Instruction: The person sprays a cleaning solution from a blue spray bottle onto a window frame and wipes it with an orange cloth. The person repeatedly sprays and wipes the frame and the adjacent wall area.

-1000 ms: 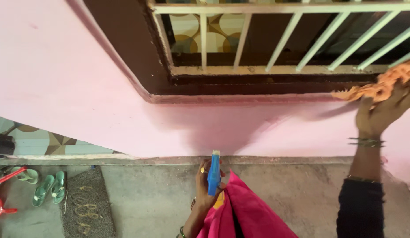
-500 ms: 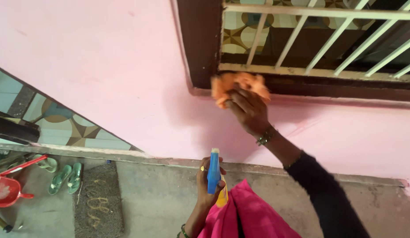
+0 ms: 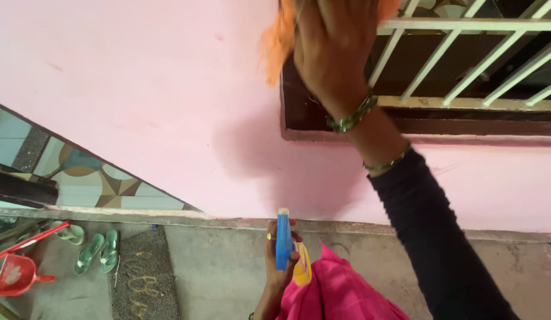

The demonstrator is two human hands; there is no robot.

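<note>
My right hand (image 3: 331, 50) is raised at the top of the view, pressing an orange cloth (image 3: 276, 41) against the left upright of the dark brown window frame (image 3: 293, 112). Only part of the cloth shows beside and above my fingers. White window bars (image 3: 465, 25) run to the right of the hand. My left hand (image 3: 276, 261) hangs low by my pink garment (image 3: 340, 290), gripping a blue spray bottle (image 3: 283, 240) with a yellow lower part, held upright.
A pink wall (image 3: 139, 101) fills most of the view. Below it lies a concrete floor (image 3: 222, 272) with a grey doormat (image 3: 142, 278), green sandals (image 3: 97, 252) and a red dustpan (image 3: 14, 272) at the left. Patterned tiles (image 3: 80, 172) show at left.
My right hand with the orange cloth swept left along the window sill, then rose up the frame's left side. The left hand kept the spray bottle still.
</note>
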